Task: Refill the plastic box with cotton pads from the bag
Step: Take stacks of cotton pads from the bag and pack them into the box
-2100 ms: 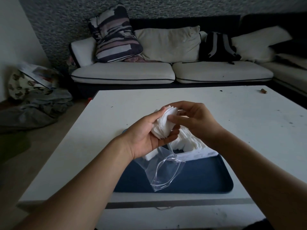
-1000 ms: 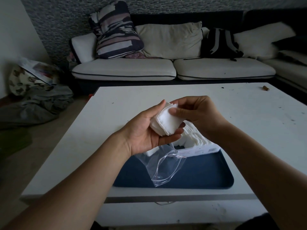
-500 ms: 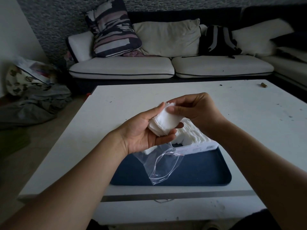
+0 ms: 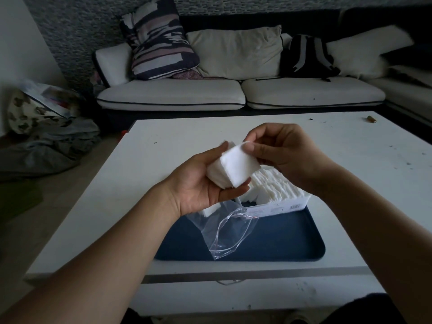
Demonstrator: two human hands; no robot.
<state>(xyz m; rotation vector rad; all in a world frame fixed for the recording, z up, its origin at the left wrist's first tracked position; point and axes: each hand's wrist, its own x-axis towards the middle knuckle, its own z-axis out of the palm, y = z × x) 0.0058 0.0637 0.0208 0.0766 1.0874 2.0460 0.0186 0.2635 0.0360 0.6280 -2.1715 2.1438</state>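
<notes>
A stack of white square cotton pads (image 4: 235, 168) lies in my left hand (image 4: 198, 185), whose fingers curl under it, above the table. My right hand (image 4: 280, 150) pinches the stack's top corner with thumb and fingers. Below the hands stands the plastic box (image 4: 280, 208), packed with upright white cotton pads (image 4: 275, 187). An open clear zip bag (image 4: 225, 231) lies crumpled against the box's front left, partly under my left hand. Box and bag rest on a dark blue tray (image 4: 280, 242).
The tray sits near the front edge of a white low table (image 4: 175, 136). A small brown object (image 4: 371, 119) lies at the table's far right. A sofa (image 4: 170, 94) with cushions and a black backpack (image 4: 306, 58) stands behind it. Clothes and bags (image 4: 46, 127) lie on the floor at left.
Both hands have turned the stack, so a flat square face now shows toward me. My right hand shifted to pinch its upper corner. Box, bag and tray stayed put.
</notes>
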